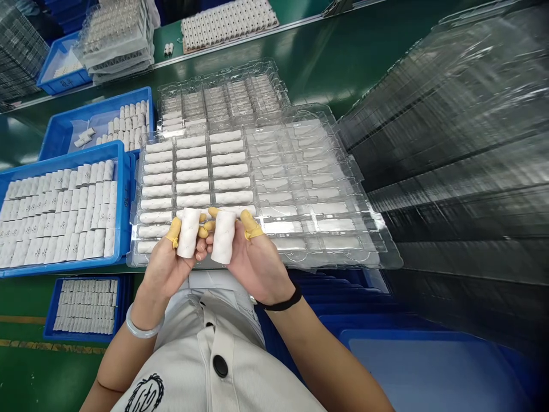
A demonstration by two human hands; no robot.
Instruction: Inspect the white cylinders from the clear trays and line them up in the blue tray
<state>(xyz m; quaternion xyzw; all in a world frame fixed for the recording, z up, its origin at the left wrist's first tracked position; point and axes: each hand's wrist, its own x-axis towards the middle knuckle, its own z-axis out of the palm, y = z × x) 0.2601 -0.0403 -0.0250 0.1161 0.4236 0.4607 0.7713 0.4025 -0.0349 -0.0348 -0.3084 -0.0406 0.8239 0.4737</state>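
Observation:
My left hand (165, 260) grips a short white wrapped cylinder (189, 233) between thumb and fingers, holding it nearly upright. A second white wrapped cylinder (222, 237) is in my right hand (261, 263), tilted slightly. Yellow finger cots cover the thumbs and some fingertips. Both hands are close together, over the front edge of a clear plastic tray (377, 243). White cylinders lie on their sides in the tray's left three columns; the two right columns show see-through pockets with a pale layer beneath. My hands hide part of the front rows.
To the left, a blue bin (64, 268) holds rows of upright white cylinders, with another blue bin (51, 134) behind it. A lower blue crate (51, 329) sits below. Behind stands another clear tray (281, 86). Tall stacked dark trays (463, 143) rise at the right.

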